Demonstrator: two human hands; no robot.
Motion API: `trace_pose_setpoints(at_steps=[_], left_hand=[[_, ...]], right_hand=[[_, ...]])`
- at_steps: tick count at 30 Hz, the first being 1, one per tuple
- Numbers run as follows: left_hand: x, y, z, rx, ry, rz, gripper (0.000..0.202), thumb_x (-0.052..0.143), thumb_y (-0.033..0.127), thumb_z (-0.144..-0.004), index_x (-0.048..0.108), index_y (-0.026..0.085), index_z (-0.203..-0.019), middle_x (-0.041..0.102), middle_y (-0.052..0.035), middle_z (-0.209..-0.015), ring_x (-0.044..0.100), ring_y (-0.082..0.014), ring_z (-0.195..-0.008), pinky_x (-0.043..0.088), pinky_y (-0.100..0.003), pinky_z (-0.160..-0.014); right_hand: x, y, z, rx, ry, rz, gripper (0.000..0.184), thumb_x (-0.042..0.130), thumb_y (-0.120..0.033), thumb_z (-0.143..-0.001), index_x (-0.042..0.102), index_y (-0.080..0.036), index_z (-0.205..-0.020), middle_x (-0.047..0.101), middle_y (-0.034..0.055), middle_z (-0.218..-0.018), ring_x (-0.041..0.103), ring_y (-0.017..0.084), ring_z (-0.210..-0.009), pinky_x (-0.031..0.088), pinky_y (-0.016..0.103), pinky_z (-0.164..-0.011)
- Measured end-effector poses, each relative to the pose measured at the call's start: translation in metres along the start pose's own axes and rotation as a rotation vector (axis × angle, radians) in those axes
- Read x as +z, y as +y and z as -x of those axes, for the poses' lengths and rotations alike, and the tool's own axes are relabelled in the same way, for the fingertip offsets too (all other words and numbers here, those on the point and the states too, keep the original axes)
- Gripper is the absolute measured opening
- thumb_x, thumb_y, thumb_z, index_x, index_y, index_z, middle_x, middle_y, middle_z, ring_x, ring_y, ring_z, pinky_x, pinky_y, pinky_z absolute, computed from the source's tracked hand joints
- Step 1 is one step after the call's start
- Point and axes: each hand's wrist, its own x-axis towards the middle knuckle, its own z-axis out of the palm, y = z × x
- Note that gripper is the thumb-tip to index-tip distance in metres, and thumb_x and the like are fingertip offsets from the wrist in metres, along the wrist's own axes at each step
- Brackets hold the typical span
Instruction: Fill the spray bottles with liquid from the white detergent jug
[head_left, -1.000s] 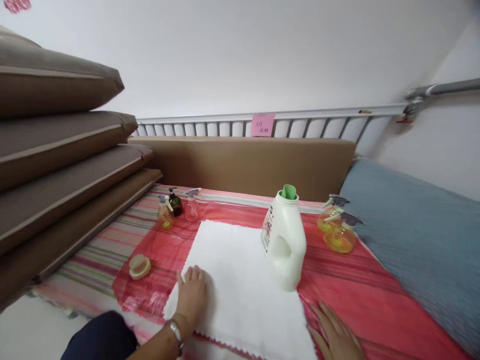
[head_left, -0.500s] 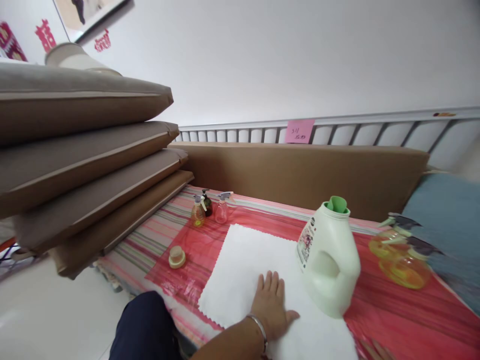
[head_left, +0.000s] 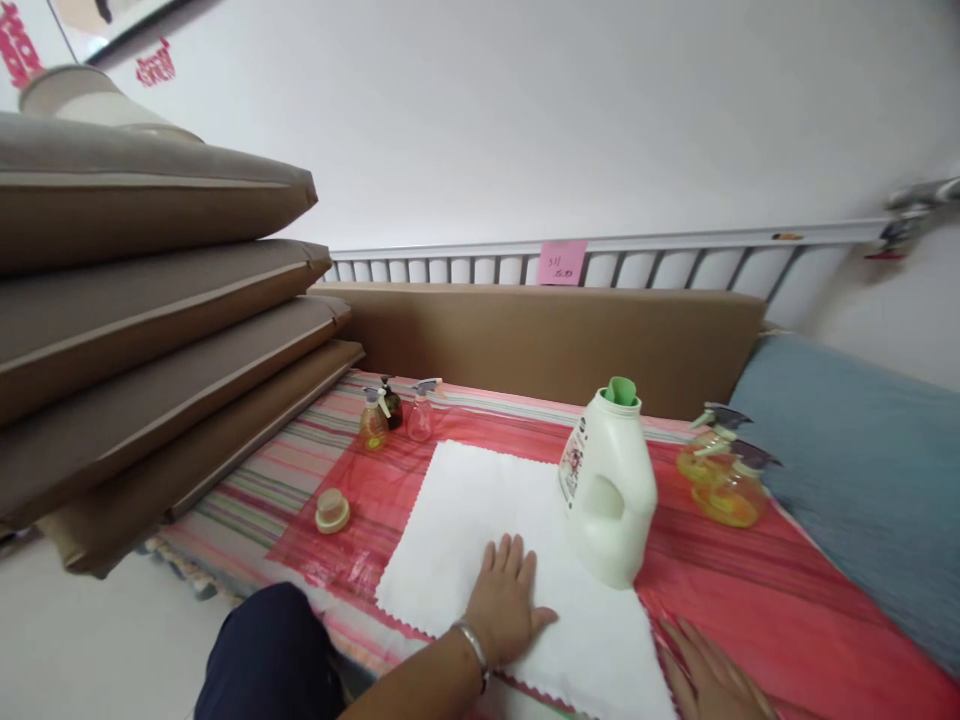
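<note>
My left hand (head_left: 504, 608), with a silver bangle at the wrist, lies flat on a white cloth (head_left: 442, 540) with scalloped edges. Its fingers are spread and hold nothing. At the lower right, my right hand (head_left: 709, 675) rests fingers outstretched on the red plastic sheet (head_left: 772, 590), close to the cloth's right edge; the picture's edge cuts it off. A pale green jug (head_left: 626, 505) with a label and a hollow handle stands upright on the cloth's right part. Something green (head_left: 620, 391) sits in its mouth.
A jug cap (head_left: 331, 511) lies at left. Behind it stand a yellow spray bottle (head_left: 373, 425), a dark pump bottle (head_left: 392, 408) and a pink-looking spray bottle (head_left: 421, 418). Two yellow spray bottles (head_left: 727, 497) stand at right. Stacked cushions (head_left: 165, 270) tower on the left; a brown panel (head_left: 540, 335) closes the back.
The view has turned rightward, so things appear further left. More of my right hand shows on the red sheet. My left hand stays flat on the cloth, and the jug stands as before.
</note>
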Motion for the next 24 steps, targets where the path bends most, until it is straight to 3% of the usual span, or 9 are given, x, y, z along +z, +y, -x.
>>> trace_pose_setpoints(at_steps=[8, 17, 24], left_hand=[[0.005, 0.000, 0.047, 0.101, 0.033, -0.065, 0.068, 0.031, 0.054, -0.090, 0.019, 0.014, -0.144, 0.015, -0.0153, -0.152, 0.012, -0.0308, -0.140, 0.019, -0.050, -0.113], [0.014, -0.007, 0.071, 0.081, 0.034, -0.028, 0.072, 0.039, 0.057, -0.086, 0.019, 0.018, -0.144, 0.017, -0.0128, -0.152, 0.014, -0.0301, -0.139, 0.018, -0.050, -0.113], [-0.003, -0.043, 0.063, -0.195, 0.142, -0.101, 0.062, 0.036, 0.055, -0.088, 0.030, 0.022, -0.140, 0.026, -0.0087, -0.150, 0.020, -0.0279, -0.139, 0.023, -0.049, -0.111]], right_hand=[[-0.004, -0.005, -0.001, 0.019, -0.020, 0.034, 0.041, 0.037, -0.021, -0.078, 0.068, -0.015, -0.104, 0.067, 0.0109, -0.115, 0.058, 0.028, -0.108, 0.043, 0.045, -0.095], [-0.011, -0.008, -0.005, 0.123, 0.004, -0.080, 0.042, 0.036, -0.034, -0.082, 0.066, -0.014, -0.105, 0.068, 0.0137, -0.111, 0.059, 0.027, -0.105, 0.041, 0.042, -0.096], [-0.017, -0.012, -0.009, 0.107, -0.022, 0.002, 0.049, 0.032, -0.036, -0.083, 0.065, -0.007, -0.106, 0.067, 0.0177, -0.111, 0.061, 0.029, -0.104, 0.043, 0.044, -0.094]])
